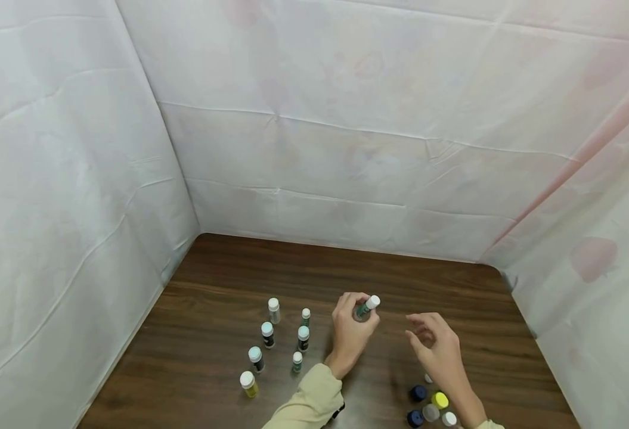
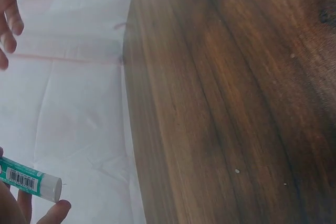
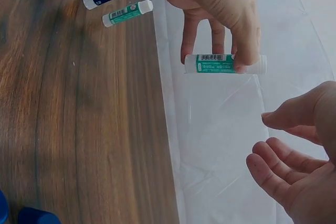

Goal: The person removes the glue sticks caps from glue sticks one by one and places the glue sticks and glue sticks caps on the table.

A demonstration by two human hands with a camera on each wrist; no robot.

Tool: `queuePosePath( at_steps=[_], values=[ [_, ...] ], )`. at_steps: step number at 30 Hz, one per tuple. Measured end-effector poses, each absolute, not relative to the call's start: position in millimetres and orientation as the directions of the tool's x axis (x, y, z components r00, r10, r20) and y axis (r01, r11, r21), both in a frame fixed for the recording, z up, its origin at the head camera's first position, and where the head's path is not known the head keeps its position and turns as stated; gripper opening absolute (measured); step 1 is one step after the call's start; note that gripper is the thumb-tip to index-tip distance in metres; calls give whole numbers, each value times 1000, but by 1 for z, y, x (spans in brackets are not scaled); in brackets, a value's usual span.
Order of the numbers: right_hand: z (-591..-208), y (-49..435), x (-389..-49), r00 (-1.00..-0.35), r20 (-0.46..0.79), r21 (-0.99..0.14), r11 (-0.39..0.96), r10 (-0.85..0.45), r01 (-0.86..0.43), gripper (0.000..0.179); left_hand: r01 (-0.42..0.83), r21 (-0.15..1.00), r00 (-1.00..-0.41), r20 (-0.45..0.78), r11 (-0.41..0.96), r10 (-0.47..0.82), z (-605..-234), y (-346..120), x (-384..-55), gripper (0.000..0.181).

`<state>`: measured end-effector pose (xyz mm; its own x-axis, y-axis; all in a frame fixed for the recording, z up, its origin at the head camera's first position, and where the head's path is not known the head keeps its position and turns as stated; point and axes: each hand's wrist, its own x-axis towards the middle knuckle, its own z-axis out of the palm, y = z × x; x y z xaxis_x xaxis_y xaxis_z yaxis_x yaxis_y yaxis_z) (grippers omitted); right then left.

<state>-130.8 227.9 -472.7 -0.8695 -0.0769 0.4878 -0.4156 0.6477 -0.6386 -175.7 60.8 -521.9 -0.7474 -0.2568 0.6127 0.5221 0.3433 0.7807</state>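
Observation:
My left hand (image 1: 349, 333) grips a glue stick (image 1: 364, 309) with a green label and a white cap, raised above the table. In the right wrist view this glue stick (image 3: 215, 64) lies level between thumb and fingers. The left wrist view catches only one end of the glue stick (image 2: 23, 178), barcode showing. To its right, my right hand (image 1: 443, 351) hovers over the table, its fingers loosely bent and holding nothing. Thumb and fingers of the right hand (image 3: 299, 156) are well apart in its own wrist view.
Several capped glue sticks stand left of my left hand, among them a navy one (image 1: 303, 339), a small green one (image 1: 297, 362) and a yellow one (image 1: 249, 384). Loose caps lie near my right forearm, including a yellow cap (image 1: 440, 400) and a navy cap (image 1: 415, 418). Cloth walls (image 1: 314, 161) enclose the table.

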Motion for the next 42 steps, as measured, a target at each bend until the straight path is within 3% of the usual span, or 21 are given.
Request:
queuePosePath(
  at_steps=[16,33,42],
  values=[
    [-463,215,-134,-835,536,-628,602,-123,-492,38,542,752,-747,635,375,-195,-517,55,-161,29],
    [-451,201,-133,-802,564,-633,521,-198,-573,39,614,639,-681,725,464,-97,-513,45,-148,34],
    [-447,191,-130,-821,503,-691,444,-271,-570,35,651,584,-670,742,485,5,-505,36,-138,31]
  ],
)
